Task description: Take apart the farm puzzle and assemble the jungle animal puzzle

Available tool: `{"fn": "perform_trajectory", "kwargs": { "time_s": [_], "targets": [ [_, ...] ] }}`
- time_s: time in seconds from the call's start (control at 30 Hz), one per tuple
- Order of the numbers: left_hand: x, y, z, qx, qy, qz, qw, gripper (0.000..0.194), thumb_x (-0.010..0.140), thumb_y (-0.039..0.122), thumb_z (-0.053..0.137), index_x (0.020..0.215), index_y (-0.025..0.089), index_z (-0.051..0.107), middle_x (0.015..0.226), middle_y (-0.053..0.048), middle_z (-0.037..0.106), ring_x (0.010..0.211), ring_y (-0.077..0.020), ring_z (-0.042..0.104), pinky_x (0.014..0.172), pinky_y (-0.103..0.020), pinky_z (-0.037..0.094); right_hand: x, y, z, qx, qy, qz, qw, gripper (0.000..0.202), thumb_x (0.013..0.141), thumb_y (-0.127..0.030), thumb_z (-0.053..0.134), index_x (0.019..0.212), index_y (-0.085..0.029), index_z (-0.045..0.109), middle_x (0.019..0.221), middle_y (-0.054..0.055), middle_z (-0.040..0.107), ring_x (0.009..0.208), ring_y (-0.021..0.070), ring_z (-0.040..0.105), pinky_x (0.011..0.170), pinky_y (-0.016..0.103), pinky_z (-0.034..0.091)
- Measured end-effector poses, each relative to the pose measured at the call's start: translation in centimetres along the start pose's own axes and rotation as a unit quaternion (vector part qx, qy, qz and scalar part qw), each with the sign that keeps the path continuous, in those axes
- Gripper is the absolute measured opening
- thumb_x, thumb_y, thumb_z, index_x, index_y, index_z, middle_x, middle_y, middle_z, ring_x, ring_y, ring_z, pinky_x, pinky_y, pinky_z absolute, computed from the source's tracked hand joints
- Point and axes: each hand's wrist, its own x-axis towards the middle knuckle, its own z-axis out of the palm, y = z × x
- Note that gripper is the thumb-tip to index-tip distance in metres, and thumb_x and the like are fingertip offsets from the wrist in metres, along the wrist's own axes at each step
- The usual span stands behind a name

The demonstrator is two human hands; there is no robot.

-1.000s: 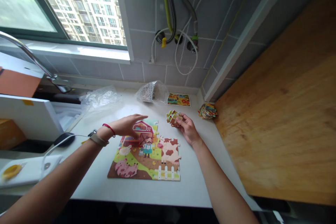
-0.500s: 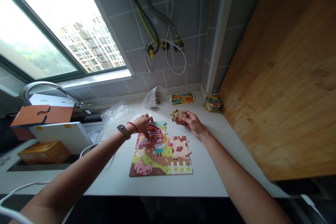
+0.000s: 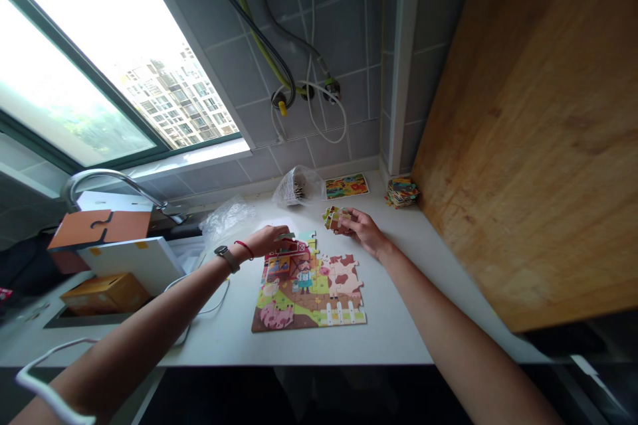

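Left hand (image 3: 268,240) pinches a single puzzle piece (image 3: 286,236) at the fingertips, over the far left corner of the part-built farm puzzle (image 3: 299,292), which lies mostly just nearer the body from that hand. Right hand (image 3: 367,234) grips a small fan of loose pieces (image 3: 335,218), with picture card (image 3: 347,186) beyond it and piece stack (image 3: 401,192) beyond to its right.

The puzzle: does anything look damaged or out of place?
Nothing looks damaged. The puzzle looks unfinished: its right edge is jagged and its upper right corner is missing, above the cow. The left hand hides part.
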Motion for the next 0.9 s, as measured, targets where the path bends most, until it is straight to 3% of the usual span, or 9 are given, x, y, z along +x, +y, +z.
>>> {"fn": "perform_trajectory", "kwargs": {
  "time_s": [0.07,0.43,0.67,0.9],
  "targets": [
    [-0.2,0.2,-0.2,-0.022,0.007,-0.002,1.000,0.039,0.098,0.056,0.053,0.102,0.021,0.071,0.086,-0.006,0.075,0.071,-0.0188,0.068,0.066,-0.027,0.048,0.1,0.1,-0.1,-0.006,-0.002,0.000,1.000,0.031,0.070,-0.022,0.089,0.096,-0.020,0.072,0.094,0.005,0.082,0.067,0.0192,0.077,0.058,0.027,0.059],
    [-1.3,1.7,-2.6,-0.071,0.019,-0.012,0.997,0.039,0.093,0.056,0.062,0.097,0.019,0.076,0.075,-0.006,0.075,0.061,-0.0165,0.067,0.056,-0.025,0.047,0.1,0.3,-0.2,-0.005,-0.013,0.007,1.000,0.032,0.073,-0.022,0.087,0.100,-0.020,0.069,0.099,0.006,0.082,0.072,0.0205,0.078,0.063,0.029,0.060],
    [-1.8,1.4,-3.0,-0.073,0.050,-0.017,0.996,0.036,0.093,0.052,0.065,0.095,0.018,0.077,0.079,-0.006,0.076,0.061,-0.0135,0.063,0.057,-0.023,0.045,0.1,0.3,-0.3,-0.014,-0.022,0.017,1.000,0.030,0.075,-0.020,0.082,0.101,-0.021,0.068,0.107,0.006,0.080,0.086,0.0215,0.078,0.077,0.033,0.062],
    [-2.1,2.0,-4.7,-0.103,0.042,-0.039,0.993,0.032,0.095,0.049,0.062,0.099,0.018,0.072,0.079,-0.005,0.079,0.053,-0.0115,0.062,0.051,-0.021,0.046,0.1,0.4,-0.4,-0.028,-0.018,0.026,0.999,0.031,0.076,-0.021,0.082,0.103,-0.022,0.068,0.109,0.006,0.080,0.085,0.0211,0.078,0.076,0.032,0.062]
  ]
}}
